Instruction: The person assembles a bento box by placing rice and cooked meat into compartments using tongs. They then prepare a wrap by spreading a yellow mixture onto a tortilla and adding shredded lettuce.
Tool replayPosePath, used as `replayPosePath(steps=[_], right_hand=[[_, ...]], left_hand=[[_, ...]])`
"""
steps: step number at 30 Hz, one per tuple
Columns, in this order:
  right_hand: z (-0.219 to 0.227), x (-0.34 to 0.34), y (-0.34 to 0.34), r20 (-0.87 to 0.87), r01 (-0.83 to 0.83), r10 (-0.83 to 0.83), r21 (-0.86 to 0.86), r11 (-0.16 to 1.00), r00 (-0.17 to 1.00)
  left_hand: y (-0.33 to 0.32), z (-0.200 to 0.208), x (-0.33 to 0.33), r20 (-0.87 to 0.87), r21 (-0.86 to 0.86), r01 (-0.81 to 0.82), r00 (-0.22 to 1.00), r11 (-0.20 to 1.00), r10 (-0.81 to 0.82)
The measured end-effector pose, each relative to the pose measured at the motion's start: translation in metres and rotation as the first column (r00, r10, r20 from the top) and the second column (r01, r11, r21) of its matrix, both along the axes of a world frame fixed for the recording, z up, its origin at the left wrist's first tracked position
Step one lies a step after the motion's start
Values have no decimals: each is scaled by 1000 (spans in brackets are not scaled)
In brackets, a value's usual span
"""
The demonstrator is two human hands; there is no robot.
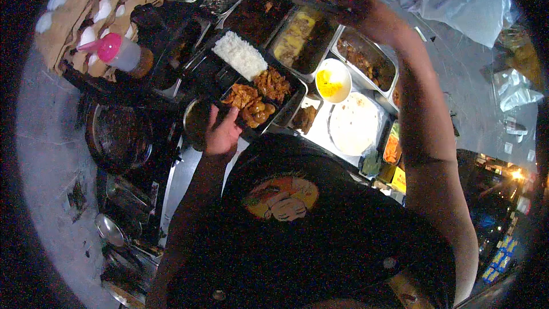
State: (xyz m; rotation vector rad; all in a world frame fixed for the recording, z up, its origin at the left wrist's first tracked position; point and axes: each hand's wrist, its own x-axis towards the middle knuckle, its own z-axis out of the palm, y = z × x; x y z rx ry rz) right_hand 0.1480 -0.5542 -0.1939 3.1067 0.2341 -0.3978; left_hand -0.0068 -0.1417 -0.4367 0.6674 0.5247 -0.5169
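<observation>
A black compartment meal box (297, 88) stands in front of me, with white rice (239, 54), shredded reddish-brown meat (271, 84) and glazed brown pieces (258, 114) in it. My left hand (223, 135) is at its near left edge, fingers apart; whether they touch the box I cannot tell. My right arm stretches across the food pans. Beyond the metal pan of yellow food (294, 37), my right hand (366, 18) is in deep shadow, next to a pan rim. Its fingers are too dark to show whether they hold anything.
A white bowl of yellow food (333, 82) stands by a round white surface (354, 123). Around them are a pan of brown meat (366, 60) and orange vegetable strips (392, 147). On the left are a pink-capped squeeze bottle (123, 54), egg trays (106, 8) and a round dark pan (120, 136).
</observation>
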Motion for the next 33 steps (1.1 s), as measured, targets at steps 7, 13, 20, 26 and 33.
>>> replayPosePath(steps=[7,13,20,26,33], right_hand=[[77,-160,45,-213,512,-465,343,787,859],[26,-222,75,-162,368,-348,116,923,924],[31,-257,64,-101,455,-445,129,881,890],[55,-273,61,-166,453,-442,33,891,881],[34,-296,58,-210,517,-500,32,855,840]], left_hand=[[-20,35,11,85,-1,64,994,998,-63],[-27,37,19,238,-132,178,961,975,-143],[-46,51,27,246,-91,251,943,964,-222],[-54,49,28,249,-42,333,917,942,-313],[-77,39,27,326,54,434,843,899,-427]])
